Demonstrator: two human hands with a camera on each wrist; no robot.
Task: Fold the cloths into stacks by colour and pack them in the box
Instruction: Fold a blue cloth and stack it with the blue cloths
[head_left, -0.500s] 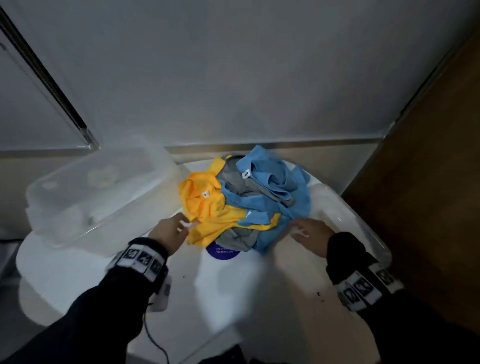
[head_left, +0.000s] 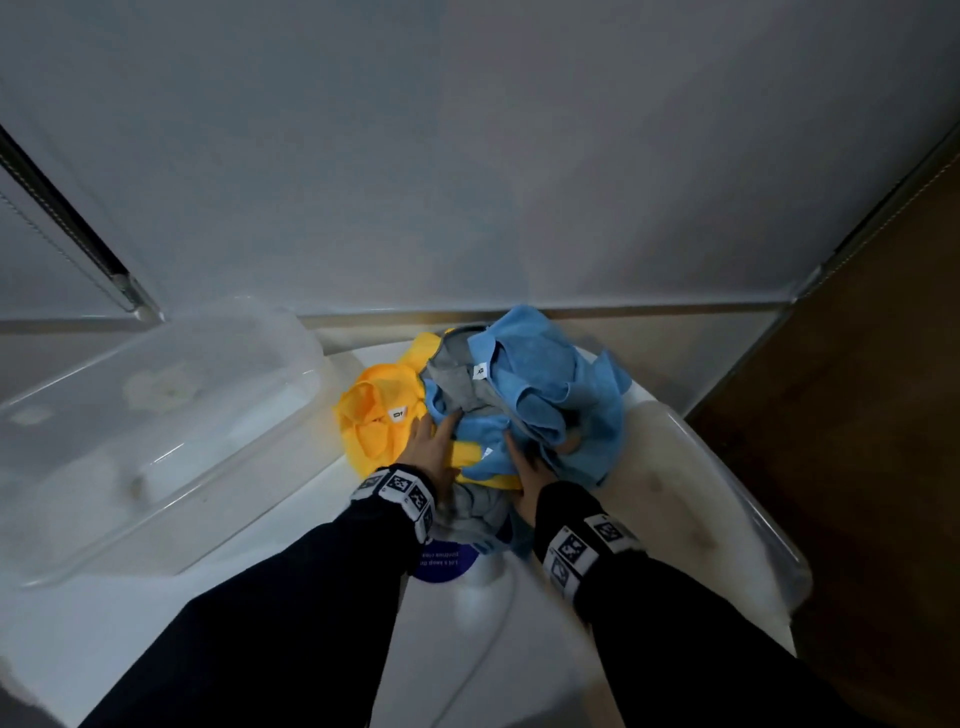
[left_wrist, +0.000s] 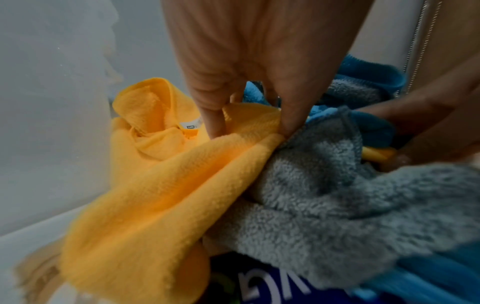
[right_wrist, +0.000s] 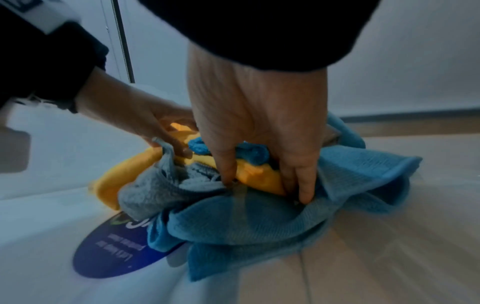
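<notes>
Cloths lie in one crumpled heap at the far middle of the white counter (head_left: 156, 613): a yellow cloth (head_left: 376, 426) on the left, a grey cloth (head_left: 457, 387) in the middle and a blue cloth (head_left: 550, 384) on the right. Both hands are in the heap. The left hand (head_left: 434, 441) rests on the yellow and grey cloths, its fingers (left_wrist: 291, 115) pinching a grey edge where it meets the yellow. The right hand (head_left: 527, 467) digs in with its fingers (right_wrist: 306, 181) curled into the blue cloth. A clear plastic box (head_left: 150, 415) stands empty just left of the heap, and a round blue sticker (right_wrist: 114, 253) shows under it.
</notes>
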